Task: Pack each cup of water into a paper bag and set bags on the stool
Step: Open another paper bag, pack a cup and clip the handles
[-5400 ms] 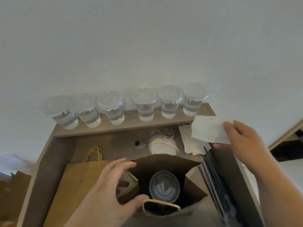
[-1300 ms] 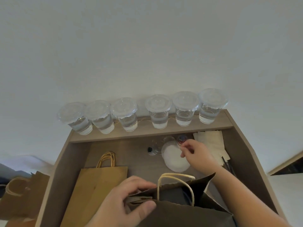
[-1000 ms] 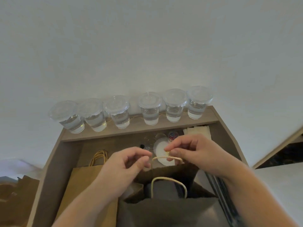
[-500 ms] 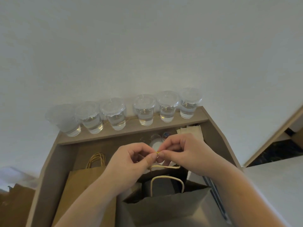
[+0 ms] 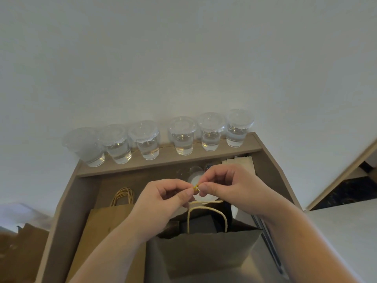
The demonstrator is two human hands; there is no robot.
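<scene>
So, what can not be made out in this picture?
Head view only:
- Yellow item, pinched by left grip and right grip: too small to name.
- Paper bag inside: dark, contents unseen.
- Small things on the lower shelf behind the right grip: mostly covered.
- Stool: outside the frame.

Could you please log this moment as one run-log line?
left hand: pinching small yellow item | right hand: pinching same item | paper bag: upright, open, below hands | cups: six lidded on shelf
</scene>
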